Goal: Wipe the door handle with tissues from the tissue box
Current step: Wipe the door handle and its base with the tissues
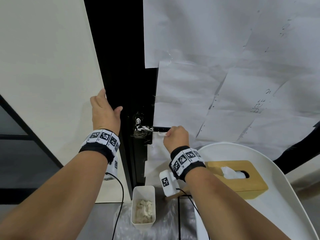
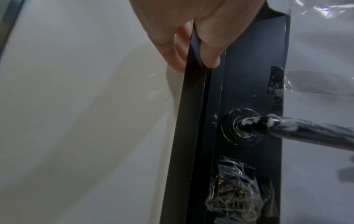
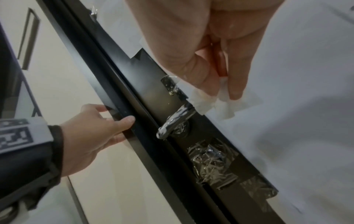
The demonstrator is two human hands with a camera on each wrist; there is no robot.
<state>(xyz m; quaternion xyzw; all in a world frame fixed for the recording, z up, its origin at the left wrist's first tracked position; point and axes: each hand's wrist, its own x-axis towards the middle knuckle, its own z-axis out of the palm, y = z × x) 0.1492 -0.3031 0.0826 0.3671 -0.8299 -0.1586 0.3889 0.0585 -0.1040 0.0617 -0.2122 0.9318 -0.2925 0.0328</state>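
Observation:
The black lever door handle (image 1: pixel 150 129) is smeared with white residue, also plain in the left wrist view (image 2: pixel 298 130) and the right wrist view (image 3: pixel 177 119). My right hand (image 1: pixel 175 136) sits at the lever's free end and pinches a white tissue (image 1: pixel 161 134) between thumb and fingers (image 3: pixel 236 84); the tissue (image 3: pixel 224 106) meets the lever's tip. My left hand (image 1: pixel 105 110) grips the black door edge (image 2: pixel 193 84) above and left of the handle, thumb on the door face. A wooden tissue box (image 1: pixel 242 181) with a tissue poking out stands to the right.
The tissue box rests on a white round surface (image 1: pixel 285 205) at lower right. A white bin (image 1: pixel 143 189) holding crumpled tissues stands on the floor below the handle. White paper sheets (image 1: pixel 225 49) cover the door; crinkled tape (image 3: pixel 212 163) sits under the handle.

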